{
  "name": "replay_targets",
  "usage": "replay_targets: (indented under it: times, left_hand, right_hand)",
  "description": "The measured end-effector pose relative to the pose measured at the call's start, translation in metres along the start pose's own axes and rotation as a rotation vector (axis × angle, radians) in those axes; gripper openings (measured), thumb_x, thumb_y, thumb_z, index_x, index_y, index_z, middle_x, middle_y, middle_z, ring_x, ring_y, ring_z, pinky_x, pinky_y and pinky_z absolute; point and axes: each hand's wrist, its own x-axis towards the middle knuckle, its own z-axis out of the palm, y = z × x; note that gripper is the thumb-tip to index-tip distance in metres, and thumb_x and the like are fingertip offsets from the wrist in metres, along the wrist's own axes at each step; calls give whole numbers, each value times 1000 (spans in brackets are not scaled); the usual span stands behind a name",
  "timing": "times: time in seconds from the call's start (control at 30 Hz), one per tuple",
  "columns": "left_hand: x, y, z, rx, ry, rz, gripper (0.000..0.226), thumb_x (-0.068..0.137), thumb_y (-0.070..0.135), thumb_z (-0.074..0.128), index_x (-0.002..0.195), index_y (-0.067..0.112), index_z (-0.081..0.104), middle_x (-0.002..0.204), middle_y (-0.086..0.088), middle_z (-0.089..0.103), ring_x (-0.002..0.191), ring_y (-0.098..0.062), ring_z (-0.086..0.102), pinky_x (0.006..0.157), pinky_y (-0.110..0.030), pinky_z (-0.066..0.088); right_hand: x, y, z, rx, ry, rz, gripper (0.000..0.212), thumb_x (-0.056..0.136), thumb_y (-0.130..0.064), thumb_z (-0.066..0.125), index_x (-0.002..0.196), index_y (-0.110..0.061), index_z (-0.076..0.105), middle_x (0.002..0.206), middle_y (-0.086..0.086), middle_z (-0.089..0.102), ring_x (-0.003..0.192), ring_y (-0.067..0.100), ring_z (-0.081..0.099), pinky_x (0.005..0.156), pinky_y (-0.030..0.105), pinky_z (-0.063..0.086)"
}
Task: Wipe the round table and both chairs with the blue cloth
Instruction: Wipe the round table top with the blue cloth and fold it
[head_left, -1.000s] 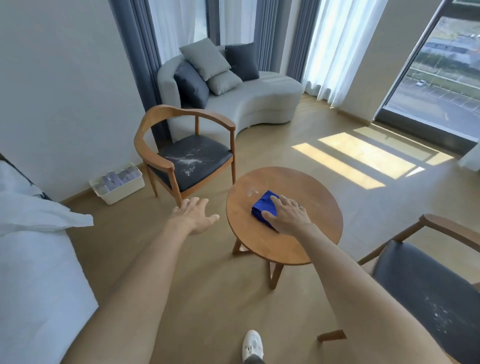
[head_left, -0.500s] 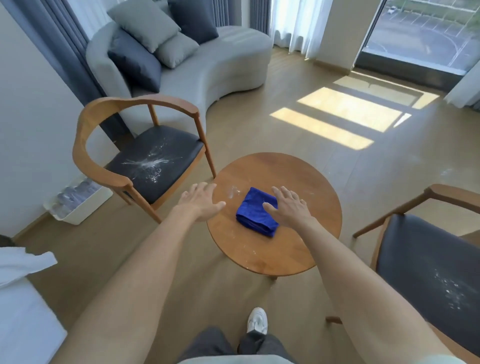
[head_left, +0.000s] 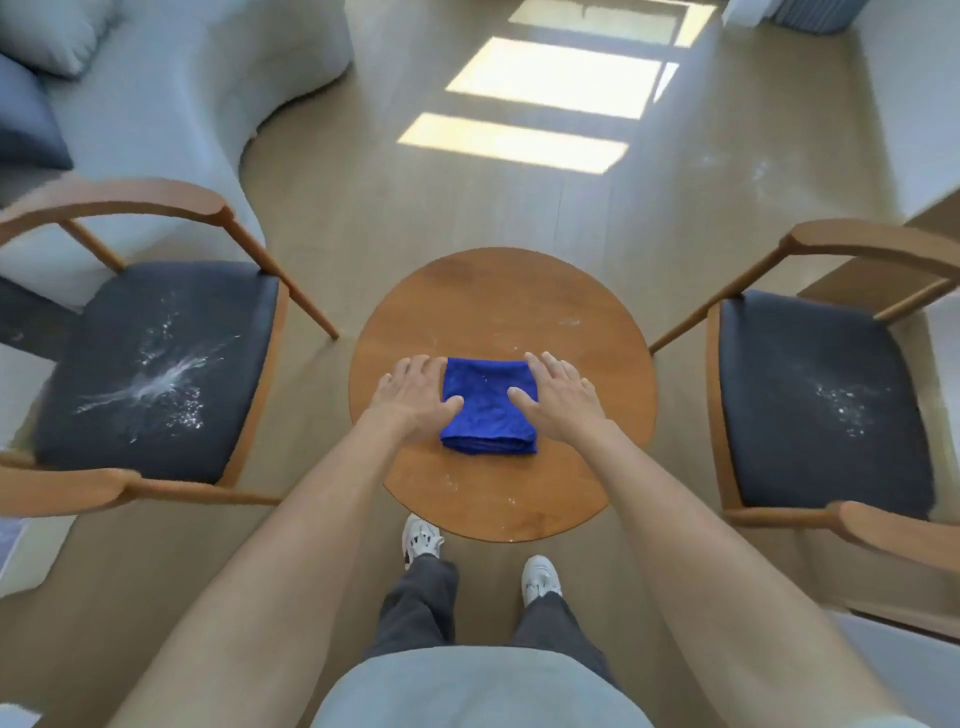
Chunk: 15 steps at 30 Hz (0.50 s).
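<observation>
A folded blue cloth (head_left: 488, 402) lies in the middle of the round wooden table (head_left: 498, 291), which carries faint white specks. My left hand (head_left: 413, 395) lies flat at the cloth's left edge, thumb on the cloth. My right hand (head_left: 558, 397) lies flat at its right edge, thumb on the cloth too. Fingers of both hands are straight. The left chair (head_left: 156, 364) has a dark seat with a large white powder splash. A smaller powder patch marks the dark seat of the right chair (head_left: 821, 400).
A grey curved sofa (head_left: 171, 104) with cushions stands behind the left chair. Sunlit patches fall on the wooden floor (head_left: 519, 140) beyond the table. My feet in white shoes (head_left: 423, 540) stand at the table's near edge.
I have stepped up to the table and the view has tilted downward. My left hand moved from the air onto the cloth's left edge. The right hand stays on the cloth.
</observation>
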Motion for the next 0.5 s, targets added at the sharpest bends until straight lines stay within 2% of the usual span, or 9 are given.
replay_targets:
  times: [0.27,0.5]
  left_hand:
    - [59,-28,29,55,-111,112,68,94,47,41,151,19,17,157,-5,17,145,-22,11,115,-40,18]
    - [128,-46,83,115,-113,107,62,93,36,41,148,17,18,153,-3,22,139,-23,19,108,-40,26]
  right_hand:
    - [39,-19,56,60,-82,101,67,98,-53,33,155,-26,9,163,0,5,149,21,5,118,45,16]
    - [96,11,91,-16,-90,104,62,100,-35,34,155,-24,8,163,0,6,148,22,5,118,42,16]
